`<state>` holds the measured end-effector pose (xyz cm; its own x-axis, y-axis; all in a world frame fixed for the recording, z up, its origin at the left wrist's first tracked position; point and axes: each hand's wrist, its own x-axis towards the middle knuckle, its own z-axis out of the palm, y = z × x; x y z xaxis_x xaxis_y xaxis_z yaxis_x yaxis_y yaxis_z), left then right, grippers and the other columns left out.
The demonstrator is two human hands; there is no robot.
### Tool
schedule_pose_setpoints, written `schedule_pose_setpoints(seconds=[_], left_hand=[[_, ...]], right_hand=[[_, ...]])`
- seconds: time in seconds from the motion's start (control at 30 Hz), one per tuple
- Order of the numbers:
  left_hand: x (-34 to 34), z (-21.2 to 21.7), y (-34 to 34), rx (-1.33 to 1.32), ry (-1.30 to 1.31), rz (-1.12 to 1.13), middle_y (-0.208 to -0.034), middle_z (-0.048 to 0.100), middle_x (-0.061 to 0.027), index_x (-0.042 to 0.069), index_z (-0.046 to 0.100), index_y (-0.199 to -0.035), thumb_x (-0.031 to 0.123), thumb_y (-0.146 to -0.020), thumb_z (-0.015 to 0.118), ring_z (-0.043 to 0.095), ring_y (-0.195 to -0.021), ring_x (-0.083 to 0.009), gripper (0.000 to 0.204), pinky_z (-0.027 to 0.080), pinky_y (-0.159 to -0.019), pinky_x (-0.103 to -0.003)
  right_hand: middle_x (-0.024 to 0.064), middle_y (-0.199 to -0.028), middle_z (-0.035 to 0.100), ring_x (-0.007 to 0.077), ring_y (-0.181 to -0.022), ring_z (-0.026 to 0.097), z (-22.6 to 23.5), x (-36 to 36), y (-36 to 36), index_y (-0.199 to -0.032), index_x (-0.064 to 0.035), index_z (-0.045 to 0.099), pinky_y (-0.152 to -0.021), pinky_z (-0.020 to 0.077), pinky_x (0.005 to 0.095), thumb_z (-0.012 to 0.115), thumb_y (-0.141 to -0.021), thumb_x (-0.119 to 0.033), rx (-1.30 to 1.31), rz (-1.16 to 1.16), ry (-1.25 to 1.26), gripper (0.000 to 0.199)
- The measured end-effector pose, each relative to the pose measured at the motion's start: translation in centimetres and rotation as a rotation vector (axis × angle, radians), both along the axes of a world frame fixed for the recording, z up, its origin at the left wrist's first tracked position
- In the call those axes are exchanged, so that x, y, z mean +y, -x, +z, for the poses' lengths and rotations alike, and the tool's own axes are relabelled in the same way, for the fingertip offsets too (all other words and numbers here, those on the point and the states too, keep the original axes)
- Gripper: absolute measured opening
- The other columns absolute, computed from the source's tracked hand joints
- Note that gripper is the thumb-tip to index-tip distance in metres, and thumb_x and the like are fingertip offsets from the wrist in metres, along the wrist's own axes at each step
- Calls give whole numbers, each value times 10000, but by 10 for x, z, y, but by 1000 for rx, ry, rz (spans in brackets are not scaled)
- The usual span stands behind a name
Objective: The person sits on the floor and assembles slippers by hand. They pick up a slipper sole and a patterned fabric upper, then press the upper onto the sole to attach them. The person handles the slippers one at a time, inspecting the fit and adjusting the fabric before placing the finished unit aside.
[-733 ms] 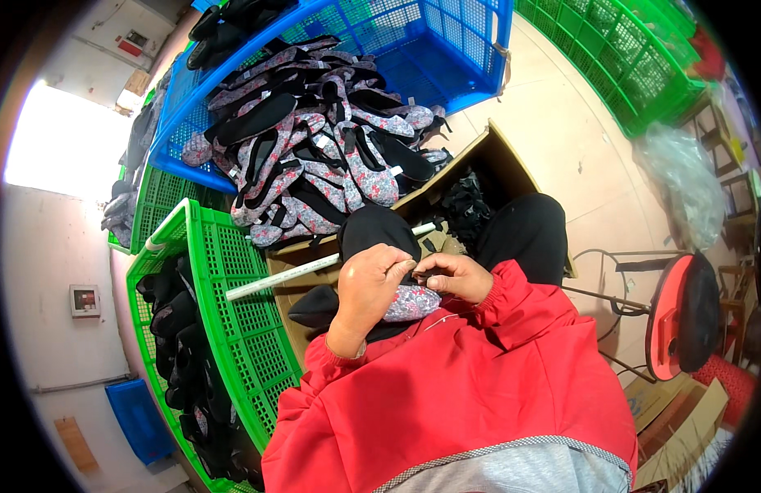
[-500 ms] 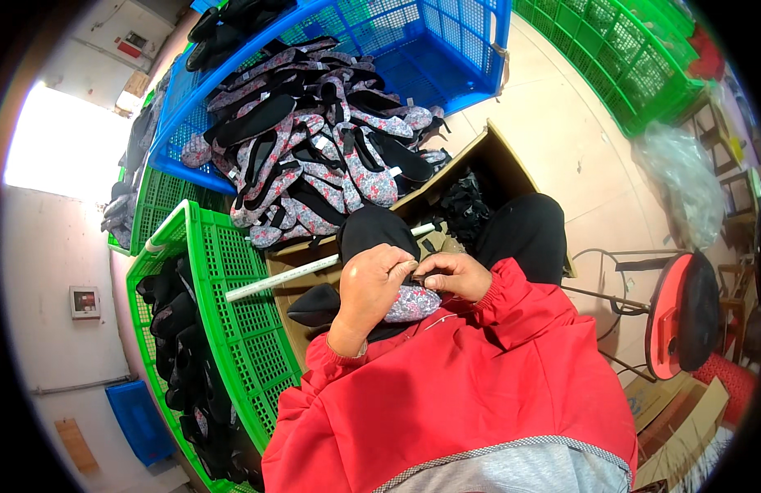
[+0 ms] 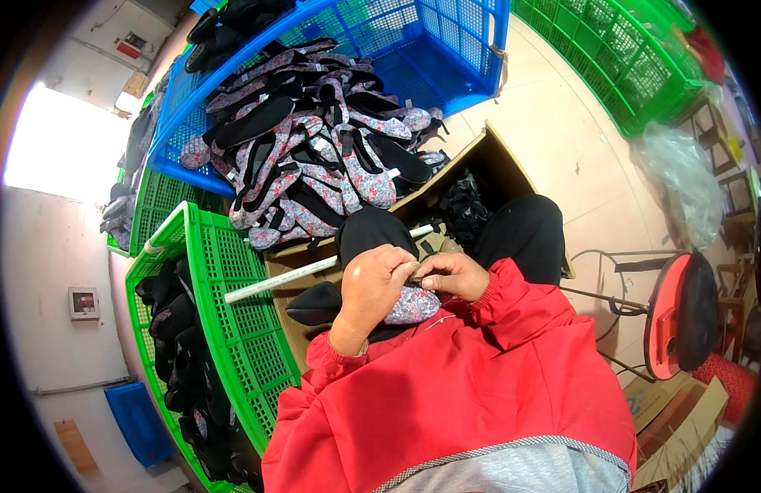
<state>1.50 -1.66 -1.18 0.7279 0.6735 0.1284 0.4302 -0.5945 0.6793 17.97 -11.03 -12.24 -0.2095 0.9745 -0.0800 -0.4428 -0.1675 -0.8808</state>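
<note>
A floral cloth shoe [image 3: 414, 305], grey with red flowers and a black lining, lies over my lap. Its floral end shows below my fingers, and a black part [image 3: 314, 305] sticks out to the left. My left hand [image 3: 372, 283] is closed over the shoe's middle. Beside it my right hand [image 3: 452, 276] pinches at the shoe's edge, thumb and fingertips close to the left thumb. Whatever small thing lies between the fingertips is hidden. A white tube [image 3: 282, 279] passes behind my left hand, above the shoe.
Ahead, a blue crate [image 3: 458, 90] stands behind a heap of floral shoes [image 3: 314, 156]. An open cardboard box [image 3: 508, 160] with black scraps [image 3: 462, 205] is between my knees. At left, a green crate [image 3: 241, 304] holds black shoes [image 3: 179, 337]. A round red-and-black stool [image 3: 676, 316] stands right.
My right fingers have shifted slightly at the shoe's edge, closer against the left thumb. The shoe and my left hand stay nearly where they were.
</note>
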Motion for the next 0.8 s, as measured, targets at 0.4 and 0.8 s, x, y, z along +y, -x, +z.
schedule_pose_setpoints(seconds=[0.4,0.8], left_hand=[[0,1,-1,14,8,1,-754,640,-101,49,691,-815,142,-811,666,631,-720,-288,96,484,-642,-373],[0,0,-3,7,-3,8,-754,637,-111,48,684,-804,143,-812,657,627,-724,-305,99,482,-647,-389]], right_hand=[[5,-958,653,84,-908,578,-1,0,0,-1065,-2,663,-831,467,246,649,-930,-74,-8,5,-7,154],[0,-935,644,80,-889,572,-6,-2,2,-1066,-3,651,-819,464,248,645,-928,-66,-35,-8,-31,152]])
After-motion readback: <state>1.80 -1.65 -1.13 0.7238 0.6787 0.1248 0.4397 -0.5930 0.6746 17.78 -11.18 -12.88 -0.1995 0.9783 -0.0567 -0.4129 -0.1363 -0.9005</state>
